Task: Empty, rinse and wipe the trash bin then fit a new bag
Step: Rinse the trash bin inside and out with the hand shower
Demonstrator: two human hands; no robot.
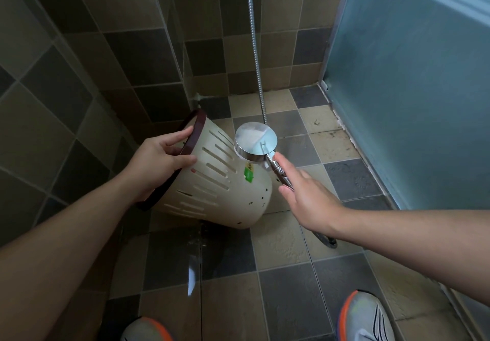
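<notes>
A cream slotted trash bin [220,181] with a dark brown rim and a green sticker is tilted on its side above the tiled floor, mouth toward the left wall, base down-right. My left hand [161,160] grips its rim, fingers over the edge. My right hand [307,197] holds the handle of a chrome shower head [256,142], index finger and thumb on either side of the handle. The head sits just above the bin's upper side, its shiny back facing me. No water spray is visible.
The metal shower hose [255,49] hangs down the tiled back wall and loops under my right wrist. A frosted glass door [413,89] closes the right side. The tiled wall [66,75] is close on the left. The floor [286,282] looks wet; my shoes [366,317] stand at the bottom.
</notes>
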